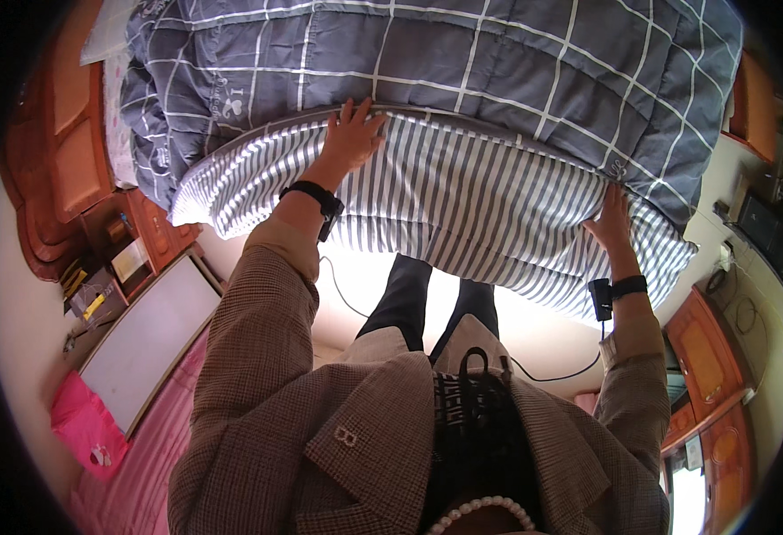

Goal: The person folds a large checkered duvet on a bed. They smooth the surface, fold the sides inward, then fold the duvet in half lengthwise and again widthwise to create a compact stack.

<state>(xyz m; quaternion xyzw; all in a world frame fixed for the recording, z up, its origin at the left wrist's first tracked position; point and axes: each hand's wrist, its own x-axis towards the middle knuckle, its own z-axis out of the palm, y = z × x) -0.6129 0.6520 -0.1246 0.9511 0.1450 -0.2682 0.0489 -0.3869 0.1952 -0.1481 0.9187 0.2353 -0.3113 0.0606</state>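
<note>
A grey quilt [431,50] with white grid lines spreads over the bed. Along its near side, a grey-and-white striped part [458,194] hangs down towards my legs. My left hand [354,137] rests palm down on the seam where stripes meet grid, fingers spread. Farther right, my right hand [610,221] lies against the striped fabric, its fingertips at the same seam and its thumb apart. Neither hand has fabric visibly pinched in it. Black bands with small devices are on both wrists.
Wooden bedside drawers [164,224] and a leaning white board [150,341] stand at left, beside a pink bag [89,424]. At right are wooden cabinets [709,348] and a black laptop-like device [765,231]. A dark cable [558,378] runs from my right wrist device towards my jacket.
</note>
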